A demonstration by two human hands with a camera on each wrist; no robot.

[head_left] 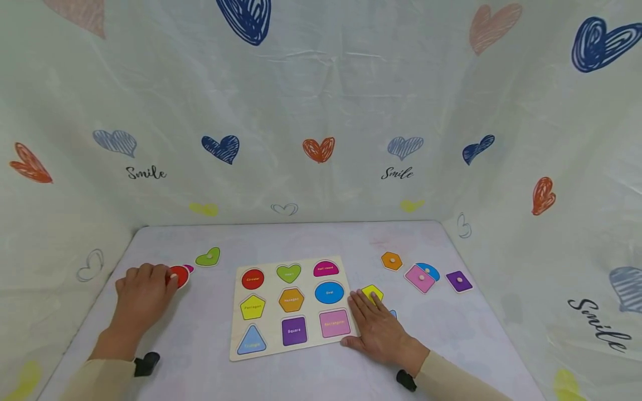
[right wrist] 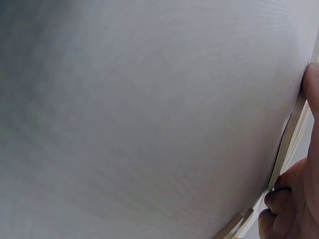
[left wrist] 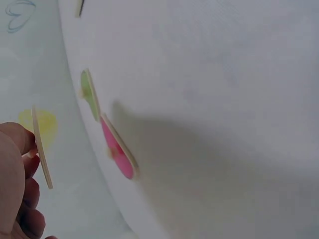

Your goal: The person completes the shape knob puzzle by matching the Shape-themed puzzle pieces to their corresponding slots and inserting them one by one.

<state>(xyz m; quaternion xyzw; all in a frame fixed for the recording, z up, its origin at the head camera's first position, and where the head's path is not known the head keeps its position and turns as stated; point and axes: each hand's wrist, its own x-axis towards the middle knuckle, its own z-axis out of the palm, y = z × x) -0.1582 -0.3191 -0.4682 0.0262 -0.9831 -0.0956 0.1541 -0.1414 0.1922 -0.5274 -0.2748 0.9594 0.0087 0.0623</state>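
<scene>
My left hand (head_left: 142,295) pinches a red circle puzzle piece (head_left: 179,276) on the left of the table. The left wrist view shows this piece edge-on, lifted above the table. Just beyond it lie a pink half-round piece (left wrist: 117,149) and a green heart piece (head_left: 208,257). A wooden shape board (head_left: 273,337) with nine printed, labelled shapes lies mid-table. My right hand (head_left: 378,334), fingers fairly straight, rests at the board's right edge. Its fingers partly cover a yellow pentagon piece (head_left: 373,292), and a blue piece (head_left: 393,313) peeks out beside the hand, mostly hidden.
Farther right lie an orange hexagon piece (head_left: 392,261), a pink rectangle piece (head_left: 419,278) overlapping a blue oval piece (head_left: 428,270), and a purple square piece (head_left: 459,282). A cloth (head_left: 351,106) printed with hearts surrounds the white table (head_left: 311,239) at its back and sides.
</scene>
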